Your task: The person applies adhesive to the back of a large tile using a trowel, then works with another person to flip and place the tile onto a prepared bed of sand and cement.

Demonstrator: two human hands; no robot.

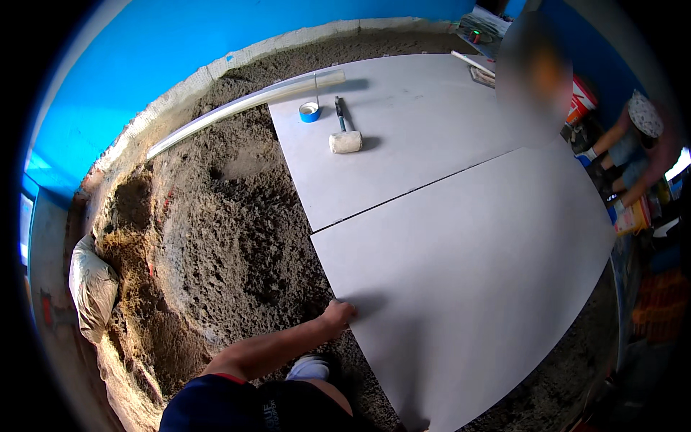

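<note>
A large light-grey floor tile (468,266) lies in front of me, a narrow dark gap between it and the second tile (410,158) beyond. My left hand (340,315) is closed on the near tile's left edge, its fingers curled over the rim. At the bottom of the picture, a sliver of my right hand (416,427) shows by that tile's near corner; its fingers are mostly cut off. On the far tile rest a white-headed mallet (345,142) with a dark handle and a roll of blue tape (309,112), both away from my hands.
Rough grey mortar (237,216) covers the floor to the left. A long pale strip (245,108) reaches from the mortar onto the far tile. A sack (92,288) slumps at far left. At right a co-worker (644,144) crouches beside a yellow-red bag (632,217). A blurred patch hides part of the far tile.
</note>
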